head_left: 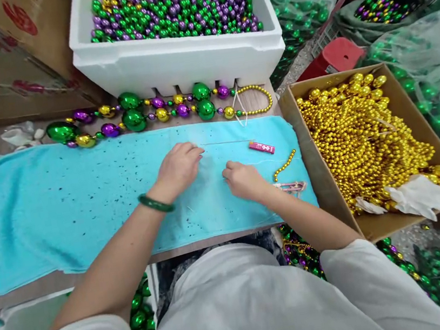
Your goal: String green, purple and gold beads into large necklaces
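Note:
My left hand (181, 167), a green bangle on its wrist, is over the blue towel (74, 207), its fingertips pinched together. Close to those fingertips begins a thin needle-like wire (227, 142) that runs right. My right hand (243, 181) is closed, thumb and forefinger together. A white thread (272, 161) trails rightward beside it. What either pinch holds is too small to make out. Right of my hands lie a small pink packet (262, 147), a short string of gold beads (285, 164) and pink-handled snips (292, 186), partly behind my right forearm.
Along the towel's far edge stretches a necklace of large green, purple and gold beads (134, 119). Behind it stands a white foam box (181, 61) of beads. A carton (329, 171) of gold bead strings is at right, another carton (26, 66) at far left.

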Motion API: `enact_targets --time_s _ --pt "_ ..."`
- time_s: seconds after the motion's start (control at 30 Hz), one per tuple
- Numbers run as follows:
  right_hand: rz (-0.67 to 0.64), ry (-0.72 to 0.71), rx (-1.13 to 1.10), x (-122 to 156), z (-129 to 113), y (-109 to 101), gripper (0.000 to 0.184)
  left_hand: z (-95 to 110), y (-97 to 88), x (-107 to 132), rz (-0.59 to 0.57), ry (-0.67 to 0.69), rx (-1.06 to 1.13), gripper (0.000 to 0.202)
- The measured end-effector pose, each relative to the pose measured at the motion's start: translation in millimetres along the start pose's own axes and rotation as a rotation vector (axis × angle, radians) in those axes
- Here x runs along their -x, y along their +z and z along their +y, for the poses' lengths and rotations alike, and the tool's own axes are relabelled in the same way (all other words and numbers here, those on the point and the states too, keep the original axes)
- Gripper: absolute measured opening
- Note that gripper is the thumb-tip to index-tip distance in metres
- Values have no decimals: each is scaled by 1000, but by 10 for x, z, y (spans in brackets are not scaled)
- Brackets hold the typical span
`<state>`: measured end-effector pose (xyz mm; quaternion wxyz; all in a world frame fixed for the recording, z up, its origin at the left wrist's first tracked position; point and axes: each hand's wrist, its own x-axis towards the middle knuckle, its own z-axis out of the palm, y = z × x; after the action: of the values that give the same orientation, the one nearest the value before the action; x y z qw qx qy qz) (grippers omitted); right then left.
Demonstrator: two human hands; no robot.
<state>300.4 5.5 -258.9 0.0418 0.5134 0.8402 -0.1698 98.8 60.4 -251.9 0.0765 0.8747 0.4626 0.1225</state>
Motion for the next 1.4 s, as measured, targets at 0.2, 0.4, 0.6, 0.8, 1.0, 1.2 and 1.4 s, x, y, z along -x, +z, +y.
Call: enact_targets --time_s 0.2,0.4,0.6,0.8,1.0,1.2,1.4 --pt "13 113 -27 17 -71 148 27 204 307 -587 -125 133 -169 29" --pt "325 183 -491 92 37 171 16 356 457 -771 -236 180 -218 25" --pt "588 363 -916 66 249 75 11 341 406 -808 -251 122 -197 24" --pt "626 450 -1356 58 355 -63 20 342 406 -849 -291 166 -76 23" --pt "709 447 -1468 98 343 -185 25 336 210 -889 -162 29 -82 23" --pt "777 428 -1532 164 127 -469 21 580 -18 -288 93 -294 871 25" --pt "595 381 -1733 174 -126 -612 19 795 -55 181 61 -383 1097 25"
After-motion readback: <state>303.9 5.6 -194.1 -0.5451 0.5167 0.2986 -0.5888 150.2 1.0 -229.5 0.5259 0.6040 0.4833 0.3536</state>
